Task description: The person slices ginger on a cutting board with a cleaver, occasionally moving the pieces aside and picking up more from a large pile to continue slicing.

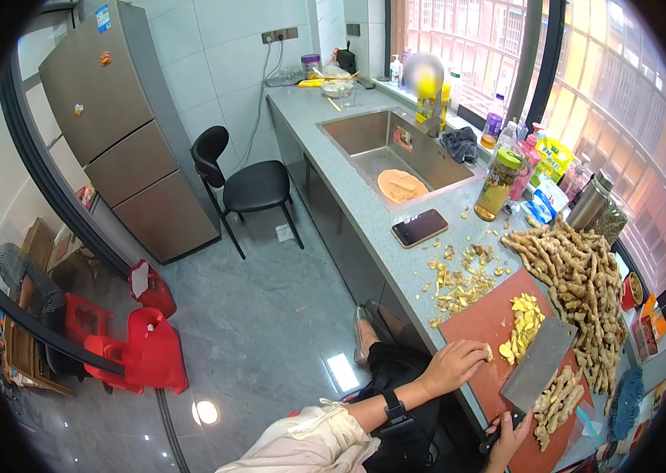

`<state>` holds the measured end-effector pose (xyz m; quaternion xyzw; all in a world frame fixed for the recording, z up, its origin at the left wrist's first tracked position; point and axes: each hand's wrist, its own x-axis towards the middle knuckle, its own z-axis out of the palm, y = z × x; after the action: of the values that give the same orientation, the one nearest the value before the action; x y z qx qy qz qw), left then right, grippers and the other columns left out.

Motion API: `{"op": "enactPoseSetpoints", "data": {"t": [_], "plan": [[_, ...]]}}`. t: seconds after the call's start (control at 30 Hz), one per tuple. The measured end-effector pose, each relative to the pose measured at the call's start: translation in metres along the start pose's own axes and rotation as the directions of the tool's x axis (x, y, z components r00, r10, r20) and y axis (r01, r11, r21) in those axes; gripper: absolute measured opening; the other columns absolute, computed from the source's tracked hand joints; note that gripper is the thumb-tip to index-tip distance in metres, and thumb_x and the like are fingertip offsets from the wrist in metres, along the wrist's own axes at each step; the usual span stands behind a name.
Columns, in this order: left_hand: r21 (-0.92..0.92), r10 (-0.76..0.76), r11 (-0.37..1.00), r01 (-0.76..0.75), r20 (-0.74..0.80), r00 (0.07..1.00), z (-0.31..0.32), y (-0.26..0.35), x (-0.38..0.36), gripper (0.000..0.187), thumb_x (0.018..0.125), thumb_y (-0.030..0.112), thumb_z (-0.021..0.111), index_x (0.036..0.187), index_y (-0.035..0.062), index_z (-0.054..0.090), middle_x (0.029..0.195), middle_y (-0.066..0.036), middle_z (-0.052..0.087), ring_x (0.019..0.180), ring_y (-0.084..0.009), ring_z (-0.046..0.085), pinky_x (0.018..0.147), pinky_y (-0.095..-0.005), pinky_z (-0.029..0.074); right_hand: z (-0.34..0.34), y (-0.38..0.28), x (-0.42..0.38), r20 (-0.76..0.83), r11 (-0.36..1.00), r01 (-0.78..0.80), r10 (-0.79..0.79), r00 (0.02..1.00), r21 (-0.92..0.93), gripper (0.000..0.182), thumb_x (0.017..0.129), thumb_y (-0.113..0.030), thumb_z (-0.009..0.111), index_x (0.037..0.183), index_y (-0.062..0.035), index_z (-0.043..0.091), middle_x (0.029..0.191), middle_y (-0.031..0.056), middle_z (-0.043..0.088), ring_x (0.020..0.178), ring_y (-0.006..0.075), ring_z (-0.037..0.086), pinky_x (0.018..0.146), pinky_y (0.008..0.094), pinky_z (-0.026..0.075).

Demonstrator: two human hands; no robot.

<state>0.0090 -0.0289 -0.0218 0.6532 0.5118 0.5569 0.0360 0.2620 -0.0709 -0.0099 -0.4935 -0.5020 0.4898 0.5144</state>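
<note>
My left hand (459, 366), with a black band on its wrist, pinches a small piece of ginger (489, 354) at the edge of the red cutting board (478, 322). My right hand (510, 443) grips the black handle of a cleaver (539, 364). Its broad blade lies almost flat over the board, between cut ginger slices (524, 326) and several whole ginger roots (558, 406). The two hands are apart, and the blade does not touch the piece in my left hand.
A large ginger heap (573, 280) borders the board. Peel scraps (463, 284), a phone (420, 228) and a green-lidded bottle (498, 185) are on the counter. The sink (364, 154) holds an orange plate (401, 186). A black chair (256, 188) stands behind; another person (26, 280) sits at far left.
</note>
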Motion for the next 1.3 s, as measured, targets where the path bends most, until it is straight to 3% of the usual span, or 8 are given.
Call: {"op": "enactPoseSetpoints", "data": {"t": [1.3], "plan": [[0.021,-0.010,1.000,0.010,0.017,1.000,0.001,-0.002,-0.002,0.024,0.089,0.011,0.077,0.113,0.0101,0.072,0.119,-0.006,0.070,0.106,-0.0278,0.070,0.087,-0.0387,0.057,0.008,-0.009,-0.003,-0.027,1.000,-0.009,0.009,1.000,0.002,0.066,0.101,-0.007,0.063,0.160,0.0010,0.034,0.079,0.0052,0.059,0.058,0.0093,0.055,0.051,0.0223,0.049]]}}
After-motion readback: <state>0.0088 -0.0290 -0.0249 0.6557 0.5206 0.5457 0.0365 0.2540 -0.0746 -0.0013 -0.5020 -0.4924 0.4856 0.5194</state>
